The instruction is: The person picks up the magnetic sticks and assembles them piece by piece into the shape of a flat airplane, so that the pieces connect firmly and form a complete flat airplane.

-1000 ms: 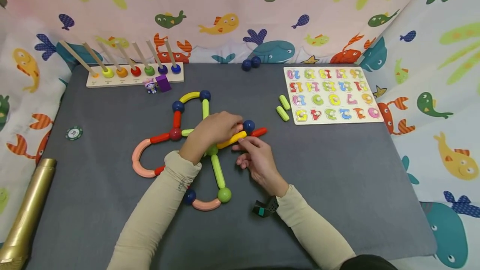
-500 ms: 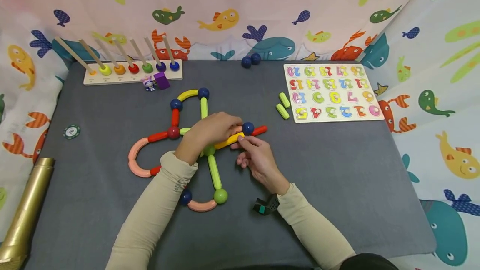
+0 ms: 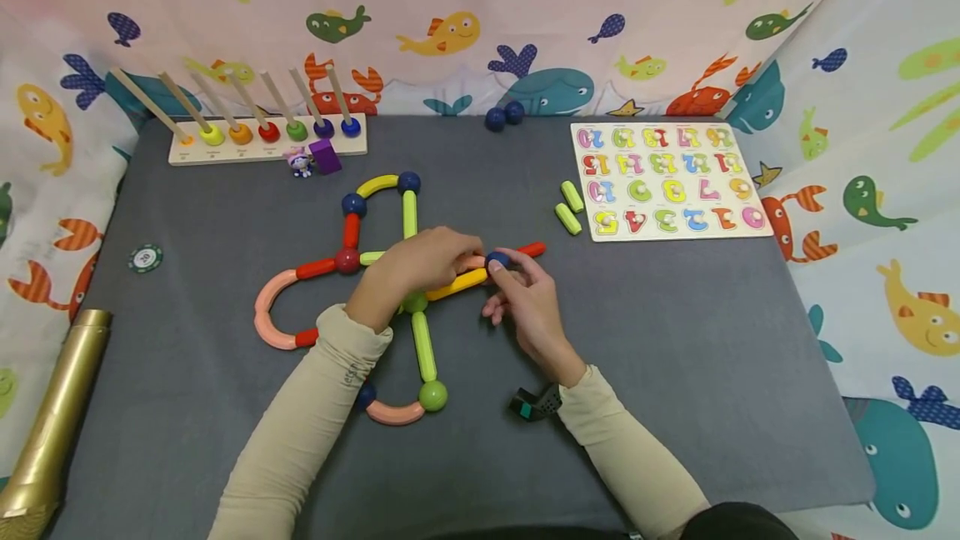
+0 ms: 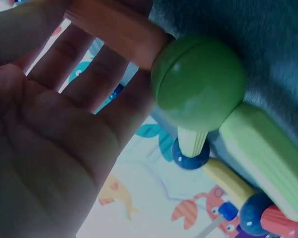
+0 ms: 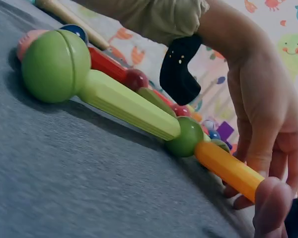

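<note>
My left hand [image 3: 420, 267] reaches over the magnetic stick-and-ball figure and pinches a salmon-coloured stick [image 3: 472, 262]; its far end is hidden under the hand. In the left wrist view, an orange-looking stick [image 4: 119, 32] meets a green ball [image 4: 203, 82] beside the fingers. With thumb and forefinger my right hand [image 3: 536, 311] pinches a blue ball [image 3: 497, 261]. A yellow stick [image 3: 459, 282] runs from a lower green ball [image 3: 415, 301] to that blue ball; contact there is partly covered by the thumb. Just past the blue ball lies a red stick [image 3: 532, 249].
Two light green sticks [image 3: 570, 208] lie by the number puzzle board [image 3: 671, 182]. At the back are two blue balls [image 3: 504, 116] and a peg counting board [image 3: 266, 148] with a figurine and purple block. A poker chip [image 3: 146, 258] and gold tube [image 3: 56, 423] lie left.
My right thumb and forefinger have shifted from the yellow stick's end up to the blue ball. The red stick has moved slightly up and right. The left hand keeps its place.
</note>
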A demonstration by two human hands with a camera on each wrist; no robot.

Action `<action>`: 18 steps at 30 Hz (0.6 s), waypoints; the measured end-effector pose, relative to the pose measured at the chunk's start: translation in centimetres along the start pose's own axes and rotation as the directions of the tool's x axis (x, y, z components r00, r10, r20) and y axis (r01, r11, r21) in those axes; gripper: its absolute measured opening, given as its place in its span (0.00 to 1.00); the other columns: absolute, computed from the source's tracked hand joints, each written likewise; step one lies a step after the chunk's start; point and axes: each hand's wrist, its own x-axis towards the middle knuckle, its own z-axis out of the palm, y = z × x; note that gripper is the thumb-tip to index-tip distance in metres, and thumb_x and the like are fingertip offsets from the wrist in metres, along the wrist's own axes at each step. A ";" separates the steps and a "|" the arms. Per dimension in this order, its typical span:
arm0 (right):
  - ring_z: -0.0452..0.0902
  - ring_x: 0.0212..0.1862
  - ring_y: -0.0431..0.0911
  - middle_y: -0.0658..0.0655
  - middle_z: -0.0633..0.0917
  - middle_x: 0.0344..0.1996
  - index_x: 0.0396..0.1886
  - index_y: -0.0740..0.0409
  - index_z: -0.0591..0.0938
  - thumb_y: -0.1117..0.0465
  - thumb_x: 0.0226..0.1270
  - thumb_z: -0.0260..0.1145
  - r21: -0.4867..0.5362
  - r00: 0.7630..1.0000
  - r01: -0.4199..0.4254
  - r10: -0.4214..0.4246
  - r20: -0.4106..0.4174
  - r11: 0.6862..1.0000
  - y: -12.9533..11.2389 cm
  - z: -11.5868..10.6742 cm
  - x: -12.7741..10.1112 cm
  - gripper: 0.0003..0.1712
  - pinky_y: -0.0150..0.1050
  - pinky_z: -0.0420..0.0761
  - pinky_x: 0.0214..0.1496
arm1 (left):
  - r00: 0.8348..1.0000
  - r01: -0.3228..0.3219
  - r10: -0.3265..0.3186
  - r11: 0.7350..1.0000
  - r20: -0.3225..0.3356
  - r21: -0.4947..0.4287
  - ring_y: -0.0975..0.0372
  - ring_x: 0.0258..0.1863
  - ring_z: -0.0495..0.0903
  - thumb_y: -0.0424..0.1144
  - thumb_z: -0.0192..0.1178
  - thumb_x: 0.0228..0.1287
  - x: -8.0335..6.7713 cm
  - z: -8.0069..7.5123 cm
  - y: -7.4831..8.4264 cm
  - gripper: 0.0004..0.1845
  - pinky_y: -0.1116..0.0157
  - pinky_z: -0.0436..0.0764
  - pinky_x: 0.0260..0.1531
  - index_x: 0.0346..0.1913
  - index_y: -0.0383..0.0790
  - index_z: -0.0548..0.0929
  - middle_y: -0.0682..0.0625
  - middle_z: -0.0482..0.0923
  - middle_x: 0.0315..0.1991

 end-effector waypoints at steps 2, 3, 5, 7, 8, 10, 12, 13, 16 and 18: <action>0.84 0.22 0.46 0.65 0.86 0.35 0.70 0.69 0.73 0.65 0.81 0.66 0.019 1.000 -0.011 0.011 0.014 1.000 0.1 0.0 -0.3 0.25 0.35 0.83 0.25 | 1.000 0.016 -0.016 1.000 -0.004 0.006 0.54 0.35 0.78 0.41 0.55 0.86 0.0 0.1 0.1 0.12 0.60 0.78 0.40 0.56 0.40 0.85 0.47 0.81 0.38; 0.85 0.23 0.46 0.65 0.86 0.35 0.69 0.69 0.72 0.66 0.81 0.66 0.031 1.000 -0.023 0.023 0.019 0.999 0.2 0.0 -0.5 0.24 0.36 0.84 0.27 | 1.000 0.023 -0.022 1.000 -0.008 0.011 0.54 0.35 0.78 0.41 0.55 0.86 -0.1 0.1 0.1 0.12 0.60 0.78 0.40 0.56 0.40 0.85 0.48 0.81 0.39; 0.86 0.26 0.47 0.64 0.87 0.35 0.69 0.68 0.70 0.66 0.81 0.66 0.046 0.999 -0.040 0.039 0.035 0.998 0.3 0.2 -0.9 0.24 0.37 0.86 0.30 | 0.999 0.033 -0.033 0.999 -0.017 0.025 0.54 0.34 0.78 0.41 0.55 0.85 -0.1 0.2 0.1 0.11 0.60 0.78 0.39 0.55 0.40 0.85 0.47 0.81 0.38; 0.87 0.26 0.47 0.64 0.87 0.35 0.69 0.69 0.70 0.65 0.81 0.65 0.054 0.998 -0.054 0.052 0.046 0.997 0.3 0.4 -1.2 0.24 0.38 0.86 0.31 | 0.999 0.045 -0.045 0.998 -0.025 0.032 0.54 0.34 0.78 0.41 0.56 0.85 -0.3 0.1 0.2 0.11 0.60 0.78 0.39 0.55 0.40 0.85 0.47 0.82 0.39; 0.87 0.26 0.47 0.64 0.87 0.34 0.69 0.68 0.70 0.65 0.82 0.65 0.056 0.997 -0.060 0.058 0.047 0.997 0.4 0.5 -1.3 0.23 0.38 0.86 0.31 | 0.998 0.049 -0.048 0.998 -0.026 0.031 0.54 0.34 0.79 0.41 0.56 0.85 -0.4 0.1 0.3 0.10 0.60 0.79 0.39 0.56 0.41 0.85 0.47 0.82 0.39; 0.87 0.26 0.48 0.64 0.87 0.32 0.69 0.69 0.71 0.63 0.84 0.63 0.052 0.997 -0.063 0.061 0.045 0.997 0.3 0.6 -1.4 0.22 0.38 0.86 0.31 | 0.999 0.051 -0.051 0.998 -0.019 0.028 0.54 0.35 0.79 0.41 0.56 0.85 -0.6 0.1 0.3 0.11 0.60 0.79 0.41 0.57 0.41 0.85 0.47 0.83 0.40; 0.87 0.25 0.48 0.65 0.86 0.32 0.69 0.68 0.73 0.61 0.86 0.59 0.051 0.997 -0.074 0.072 0.035 0.996 0.2 0.5 -1.3 0.21 0.38 0.86 0.30 | 0.999 0.049 -0.048 0.999 -0.009 0.020 0.55 0.37 0.79 0.42 0.56 0.85 -0.7 0.1 0.3 0.12 0.59 0.80 0.44 0.58 0.41 0.85 0.48 0.83 0.42; 0.87 0.25 0.48 0.66 0.86 0.33 0.69 0.68 0.73 0.60 0.87 0.58 0.047 0.996 -0.078 0.077 0.033 0.996 0.2 0.4 -1.3 0.21 0.38 0.86 0.30 | 0.999 0.041 -0.041 0.999 -0.006 0.019 0.55 0.38 0.79 0.42 0.55 0.85 -0.8 0.2 0.3 0.13 0.59 0.80 0.45 0.59 0.41 0.85 0.48 0.84 0.42; 0.87 0.26 0.48 0.68 0.84 0.36 0.70 0.68 0.74 0.60 0.88 0.55 0.032 0.995 -0.087 0.086 0.047 0.996 0.1 0.1 -1.2 0.21 0.38 0.86 0.30 | 1.000 0.014 -0.014 1.000 -0.005 0.027 0.55 0.39 0.79 0.43 0.54 0.86 -0.8 0.3 0.1 0.14 0.58 0.80 0.48 0.59 0.42 0.86 0.49 0.84 0.43; 0.87 0.27 0.48 0.69 0.84 0.37 0.70 0.68 0.74 0.60 0.89 0.55 0.021 0.994 -0.082 0.080 0.073 0.996 0.1 -0.1 -1.2 0.21 0.38 0.87 0.31 | 1.000 0.000 0.001 0.999 -0.012 0.048 0.54 0.40 0.79 0.42 0.55 0.86 -0.7 0.4 0.1 0.14 0.57 0.80 0.50 0.58 0.41 0.87 0.49 0.84 0.43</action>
